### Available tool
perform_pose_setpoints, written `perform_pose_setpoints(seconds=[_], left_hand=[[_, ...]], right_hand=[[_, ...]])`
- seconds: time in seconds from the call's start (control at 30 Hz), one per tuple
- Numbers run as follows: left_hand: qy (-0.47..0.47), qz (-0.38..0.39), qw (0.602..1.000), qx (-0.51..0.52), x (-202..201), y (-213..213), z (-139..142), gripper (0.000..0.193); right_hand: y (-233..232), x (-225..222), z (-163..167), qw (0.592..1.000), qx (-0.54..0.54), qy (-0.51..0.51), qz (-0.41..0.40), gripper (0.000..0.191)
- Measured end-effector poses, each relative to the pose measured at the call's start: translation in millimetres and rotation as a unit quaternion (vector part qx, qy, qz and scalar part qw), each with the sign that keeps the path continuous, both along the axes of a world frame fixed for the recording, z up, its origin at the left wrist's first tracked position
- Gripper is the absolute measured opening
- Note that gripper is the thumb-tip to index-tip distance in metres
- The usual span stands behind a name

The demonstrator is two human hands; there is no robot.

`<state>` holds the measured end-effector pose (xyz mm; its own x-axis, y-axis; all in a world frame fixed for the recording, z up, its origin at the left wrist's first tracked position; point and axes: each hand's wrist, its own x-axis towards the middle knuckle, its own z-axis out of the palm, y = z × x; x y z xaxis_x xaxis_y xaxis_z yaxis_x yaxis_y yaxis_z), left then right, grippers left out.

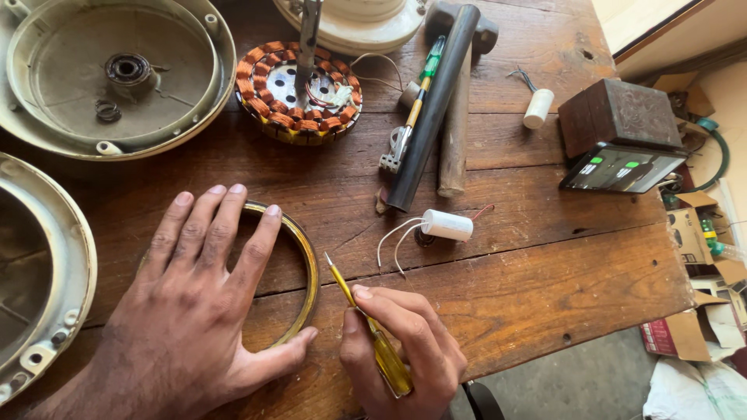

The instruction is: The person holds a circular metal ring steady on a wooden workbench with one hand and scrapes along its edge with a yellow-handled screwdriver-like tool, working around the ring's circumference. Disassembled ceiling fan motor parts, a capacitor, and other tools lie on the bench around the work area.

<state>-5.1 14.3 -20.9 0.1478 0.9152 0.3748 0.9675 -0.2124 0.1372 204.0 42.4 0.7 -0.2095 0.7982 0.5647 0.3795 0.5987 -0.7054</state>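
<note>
On the wooden table (545, 257), left hand (194, 311) spread flat over brass-coloured ring (310, 264); right hand (397, 342) pinching yellow screwdriver (366, 319).

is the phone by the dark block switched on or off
On. The phone leans against the dark block, and its screen is lit with green and white marks.

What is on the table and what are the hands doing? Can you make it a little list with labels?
left hand: flat on the metal ring, fingers spread over it
right hand: grips a yellow screwdriver, tip pointing at the ring
table: brown wood, cracked
near right hand: white capacitor with wires
behind: copper-wound stator, black pipe, green screwdriver
left side: two round metal covers
right side: phone leaning on a brown block
</note>
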Motion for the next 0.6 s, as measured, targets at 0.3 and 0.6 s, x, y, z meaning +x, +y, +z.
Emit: perform_pose_setpoints(seconds=[0.3, 0.6], left_hand=[[-0.007, -0.001, 1.000, 0.008, 0.4, 0.0, 2.2, 0.114], [-0.003, -0.002, 1.000, 0.010, 0.2, 0.0, 0.4, 0.113]], right_hand=[[1.7, -0.1, 0.5, 1.000, 0.009, -0.005, 0.008, 0.028], [1.6, 0.4, -0.1, 1.000, 0.004, -0.003, 0.018, 0.029]])
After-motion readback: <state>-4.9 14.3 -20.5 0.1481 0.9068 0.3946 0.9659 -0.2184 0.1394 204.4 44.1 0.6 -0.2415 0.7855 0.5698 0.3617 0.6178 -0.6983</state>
